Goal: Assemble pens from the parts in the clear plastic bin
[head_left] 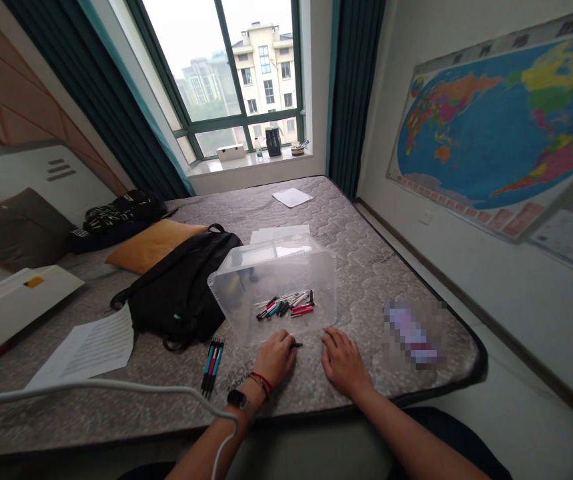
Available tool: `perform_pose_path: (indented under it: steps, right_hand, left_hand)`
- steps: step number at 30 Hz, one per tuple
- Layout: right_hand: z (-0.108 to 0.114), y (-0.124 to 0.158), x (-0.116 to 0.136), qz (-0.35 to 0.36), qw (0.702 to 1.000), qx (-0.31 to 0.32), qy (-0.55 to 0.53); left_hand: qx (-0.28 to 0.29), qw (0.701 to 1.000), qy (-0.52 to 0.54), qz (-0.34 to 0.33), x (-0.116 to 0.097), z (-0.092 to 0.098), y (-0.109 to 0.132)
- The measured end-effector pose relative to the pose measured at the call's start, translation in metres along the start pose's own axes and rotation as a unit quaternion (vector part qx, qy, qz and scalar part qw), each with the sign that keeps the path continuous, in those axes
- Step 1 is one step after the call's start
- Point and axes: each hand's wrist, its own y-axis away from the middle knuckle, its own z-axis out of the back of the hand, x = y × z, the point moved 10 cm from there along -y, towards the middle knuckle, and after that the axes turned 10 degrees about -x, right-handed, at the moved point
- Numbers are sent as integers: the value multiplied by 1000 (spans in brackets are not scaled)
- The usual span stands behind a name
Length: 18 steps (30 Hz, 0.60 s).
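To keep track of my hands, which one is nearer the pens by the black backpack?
Left. Your left hand is to the right of those pens, holding a dark pen-like item; your right hand is farther right, beyond the left one.

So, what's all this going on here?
A person's left hand holds a slim dark pen-like object in front of a clear plastic box. The right hand rests on a grey patterned mattress, apparently holding nothing. Jumbled red, teal, black and white pens lie in the box; a row of teal, red and black pens lies left of the left hand.
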Motion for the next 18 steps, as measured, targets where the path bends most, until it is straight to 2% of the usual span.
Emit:
perform_pose_path:
  steps: [5,7,10,13,15,18]
  right_hand:
    - [1,0,1,2,1000,-7,-3]
    - [2,0,1,2,1000,-12,-7]
    - [2,0,0,-3,1000,-11,-9]
    - [2,-1,1,-4,1000,-4,-9]
    - [3,-1,1,-3,1000,-4,-10]
    - [4,-1,2,-4,1000,-6,-10]
  left_hand:
    - [-58,997,-8,59,42,24,-25]
    - [-54,996,-11,73,58,23,-31]
    - [-42,996,-12,76,71,17,-33]
    - [-61,995,-10,74,67,15,-35]
    - [-67,996,-9,60,55,12,-41]
    - [-48,998,-16,48,32,2,-57]
